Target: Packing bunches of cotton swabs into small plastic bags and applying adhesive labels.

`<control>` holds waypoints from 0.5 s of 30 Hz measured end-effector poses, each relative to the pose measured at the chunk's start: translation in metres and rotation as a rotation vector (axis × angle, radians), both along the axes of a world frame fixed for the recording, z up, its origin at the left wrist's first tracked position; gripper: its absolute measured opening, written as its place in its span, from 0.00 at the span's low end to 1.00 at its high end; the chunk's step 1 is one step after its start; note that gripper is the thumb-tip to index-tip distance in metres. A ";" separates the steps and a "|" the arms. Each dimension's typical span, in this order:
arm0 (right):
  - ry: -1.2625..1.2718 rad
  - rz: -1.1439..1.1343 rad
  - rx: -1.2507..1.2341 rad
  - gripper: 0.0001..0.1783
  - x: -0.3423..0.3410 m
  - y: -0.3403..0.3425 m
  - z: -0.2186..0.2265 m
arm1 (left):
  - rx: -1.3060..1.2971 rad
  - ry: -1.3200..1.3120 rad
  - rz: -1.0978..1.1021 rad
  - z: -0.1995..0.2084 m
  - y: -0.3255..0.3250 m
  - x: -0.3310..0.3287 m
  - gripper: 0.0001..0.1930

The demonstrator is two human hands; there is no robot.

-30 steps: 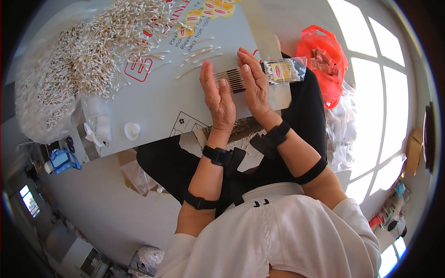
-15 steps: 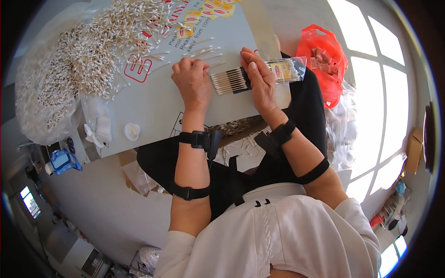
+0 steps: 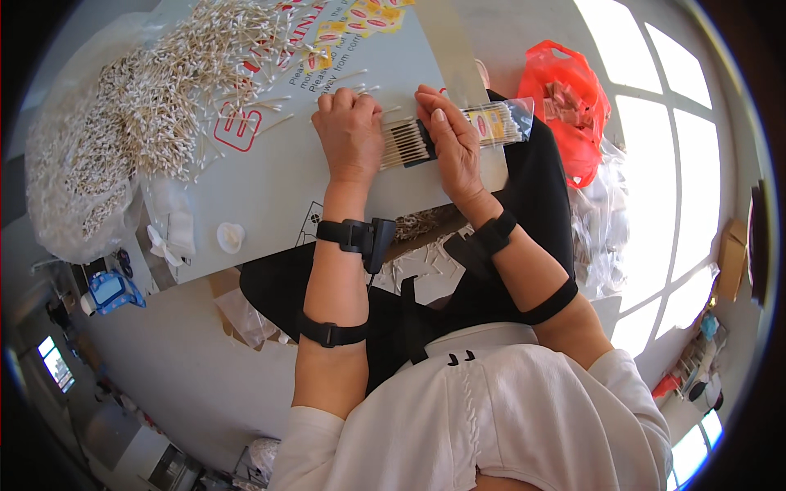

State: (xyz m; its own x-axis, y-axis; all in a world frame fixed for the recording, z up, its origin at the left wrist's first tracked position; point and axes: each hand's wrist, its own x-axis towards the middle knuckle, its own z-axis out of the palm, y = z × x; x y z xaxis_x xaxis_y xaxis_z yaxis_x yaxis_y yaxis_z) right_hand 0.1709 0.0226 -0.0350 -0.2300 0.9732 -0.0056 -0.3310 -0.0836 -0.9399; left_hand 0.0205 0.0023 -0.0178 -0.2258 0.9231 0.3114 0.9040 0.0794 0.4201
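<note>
My left hand [image 3: 350, 135] is closed, fingers bent down over the table beside the left end of a row of cotton swabs [image 3: 403, 146]. One swab stick [image 3: 392, 109] juts out from its fingertips; the grip itself is hidden. The row lies side by side on a black strip [image 3: 425, 137]. Across the strip rests my right hand [image 3: 453, 147], fingers pressed together and thumb on the near side, gripping the pack. To its right shows a clear bag of cotton swabs [image 3: 506, 123] with a yellow label [image 3: 483, 125]. A few loose swabs [image 3: 354, 74] lie beyond my left hand.
A large heap of cotton swabs [image 3: 164, 98] spills from a clear plastic bag [image 3: 61, 217] at the left. Yellow labels [image 3: 364, 16] lie at the far edge of the table [image 3: 278, 188]. A small white cup [image 3: 231, 237] stands near the front edge. Beyond the right side hangs a red bag [image 3: 565, 106].
My left hand has moved right, closer to the row, and now covers its left end. The right hand stays on the pack. The whole view has shifted slightly.
</note>
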 end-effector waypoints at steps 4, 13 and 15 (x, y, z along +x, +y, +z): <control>-0.015 -0.021 0.032 0.16 0.000 0.000 -0.003 | 0.018 -0.088 -0.072 -0.003 -0.014 0.011 0.08; -0.132 -0.037 0.162 0.17 -0.013 -0.003 0.000 | 0.365 -1.225 0.088 -0.013 -0.029 0.035 0.26; -0.147 -0.042 0.180 0.17 -0.015 -0.004 -0.002 | 0.344 -1.216 0.074 -0.013 -0.028 0.042 0.26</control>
